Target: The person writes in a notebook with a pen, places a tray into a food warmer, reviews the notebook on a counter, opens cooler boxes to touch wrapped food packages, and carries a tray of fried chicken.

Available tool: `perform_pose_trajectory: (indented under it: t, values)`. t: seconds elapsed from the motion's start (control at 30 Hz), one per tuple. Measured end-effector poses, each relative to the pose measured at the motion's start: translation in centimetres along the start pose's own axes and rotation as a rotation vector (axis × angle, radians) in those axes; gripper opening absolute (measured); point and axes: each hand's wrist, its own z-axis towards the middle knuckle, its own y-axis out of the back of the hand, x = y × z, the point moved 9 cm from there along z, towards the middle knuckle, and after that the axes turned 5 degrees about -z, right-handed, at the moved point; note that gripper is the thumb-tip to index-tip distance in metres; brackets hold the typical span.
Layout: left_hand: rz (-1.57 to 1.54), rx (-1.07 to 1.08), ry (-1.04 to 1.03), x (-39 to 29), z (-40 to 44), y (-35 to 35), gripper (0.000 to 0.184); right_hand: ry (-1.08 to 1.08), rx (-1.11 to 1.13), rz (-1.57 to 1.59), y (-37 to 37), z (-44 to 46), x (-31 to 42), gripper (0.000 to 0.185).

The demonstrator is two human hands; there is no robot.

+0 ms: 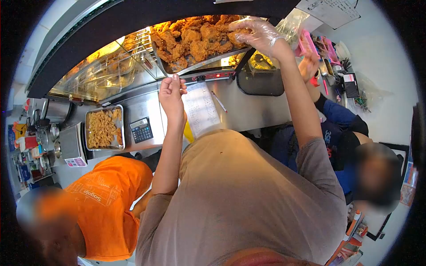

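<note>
A metal tray heaped with fried chicken sits tilted at the opening of the lit display case. My right hand, in a clear plastic glove, is at the tray's right end with its fingers curled round a piece of fried chicken. Bare and ungloved, my left hand is just below the tray's lower left corner. Its fingers are curled in and the thumb points up toward the tray edge; whether it grips the edge is unclear.
On the counter lie a written sheet, a pen, a calculator and a tray of small fried pieces. A person in orange stands at left, another in dark blue at right, one hand raised near my right forearm.
</note>
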Motion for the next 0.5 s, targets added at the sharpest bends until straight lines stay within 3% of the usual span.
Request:
perform_pose_trajectory:
  t: [0.13, 0.23, 0.37, 0.5]
  values:
    - [-0.008, 0.013, 0.015, 0.2, 0.1, -0.1, 0.019, -0.063, -0.005, 0.005, 0.2, 0.0, -1.5, 0.031]
    - [-0.025, 0.019, 0.017, 0.4, 0.2, 0.0, 0.02, -0.14, -0.068, 0.254, 0.4, -0.6, -2.6, 0.029]
    - [-0.016, 0.026, 0.015, 0.2, 0.1, -0.1, 0.021, -0.199, -0.162, 0.231, 1.0, -1.4, -4.4, 0.026]
    - [-0.007, 0.016, 0.022, 0.0, -0.1, -0.3, 0.023, -0.118, -0.23, 0.365, 1.2, -1.5, -5.0, 0.023]
